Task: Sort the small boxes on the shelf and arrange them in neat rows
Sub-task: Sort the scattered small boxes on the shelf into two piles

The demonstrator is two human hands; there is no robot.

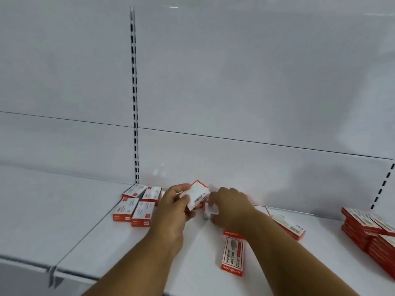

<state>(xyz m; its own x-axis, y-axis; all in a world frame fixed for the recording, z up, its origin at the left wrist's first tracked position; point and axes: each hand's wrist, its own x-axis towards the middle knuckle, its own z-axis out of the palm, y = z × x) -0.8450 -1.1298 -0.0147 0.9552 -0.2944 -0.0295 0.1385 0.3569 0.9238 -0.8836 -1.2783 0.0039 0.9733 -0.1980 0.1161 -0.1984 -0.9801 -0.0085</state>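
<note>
My left hand (173, 205) grips a small red-and-white box (197, 194), tilted above the white shelf (106, 242). My right hand (229, 207) reaches in just right of it, fingers curled down over another small box (207, 215) that is mostly hidden. Several small boxes (136, 205) lie in two neat rows at the back left, by the upright. A longer red-and-white box (233, 256) lies flat under my right forearm, and another (287, 224) lies to its right.
A stack of red boxes (372, 231) stands at the far right of the shelf. A slotted metal upright (134, 99) runs up the white back panel. The shelf's front edge (70, 274) sits at lower left.
</note>
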